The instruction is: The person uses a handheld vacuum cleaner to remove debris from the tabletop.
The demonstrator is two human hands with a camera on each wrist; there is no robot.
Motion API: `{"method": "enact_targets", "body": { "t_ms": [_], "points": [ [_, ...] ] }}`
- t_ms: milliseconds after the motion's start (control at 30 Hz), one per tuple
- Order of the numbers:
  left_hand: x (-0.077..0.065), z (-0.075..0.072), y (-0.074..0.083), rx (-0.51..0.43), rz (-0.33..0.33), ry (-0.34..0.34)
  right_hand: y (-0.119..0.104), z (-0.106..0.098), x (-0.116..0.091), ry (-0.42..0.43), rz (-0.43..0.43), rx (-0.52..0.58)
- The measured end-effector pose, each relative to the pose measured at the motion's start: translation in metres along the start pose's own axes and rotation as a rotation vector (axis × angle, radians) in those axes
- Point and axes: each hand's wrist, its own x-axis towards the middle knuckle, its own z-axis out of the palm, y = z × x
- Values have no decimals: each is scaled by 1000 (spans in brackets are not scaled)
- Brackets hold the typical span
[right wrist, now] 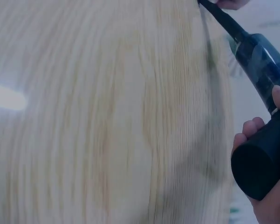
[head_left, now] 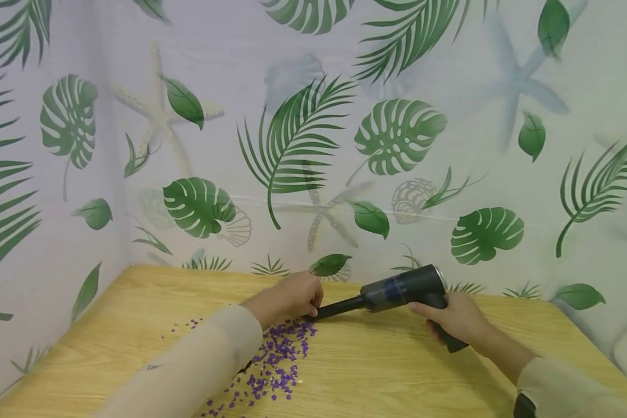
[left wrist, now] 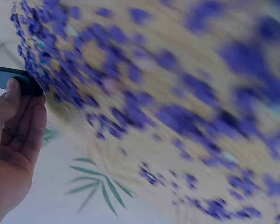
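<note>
A black handheld vacuum cleaner (head_left: 404,288) with a see-through dust cup is held over the wooden table, its narrow nozzle pointing left. My right hand (head_left: 462,319) grips its handle (right wrist: 261,161), fingers wrapped round it. At the far end, my left hand (head_left: 292,295) pinches the nozzle tip (left wrist: 18,80) between thumb and fingers. Purple confetti bits (head_left: 279,354), with a few pale ones among them, lie scattered on the table below and beside the left forearm. The nozzle's mouth is right at the far edge of these bits.
The light wooden table (head_left: 386,371) reaches back to a white cloth backdrop (head_left: 313,145) printed with green leaves, starfish and shells. A few stray purple bits (head_left: 183,327) lie left of the left forearm. Part of the confetti is hidden behind the left sleeve (head_left: 204,360).
</note>
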Motion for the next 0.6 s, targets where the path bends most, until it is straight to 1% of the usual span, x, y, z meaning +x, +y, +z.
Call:
{"method": "enact_targets", "body": {
  "t_ms": [167,367,467,600],
  "points": [
    [-19,-1,-23,3,-25,-8,-17,26,5,9,-15,7],
    [-45,-7,-50,2,-79,1,-40,61,16,62,-17,21],
    [-59,-9,-63,-1,-99,20,-52,77,21,78,-15,26],
    [-75,-11,-81,-1,-111,55,-68,95,28,79,-7,56]
  ]
}}
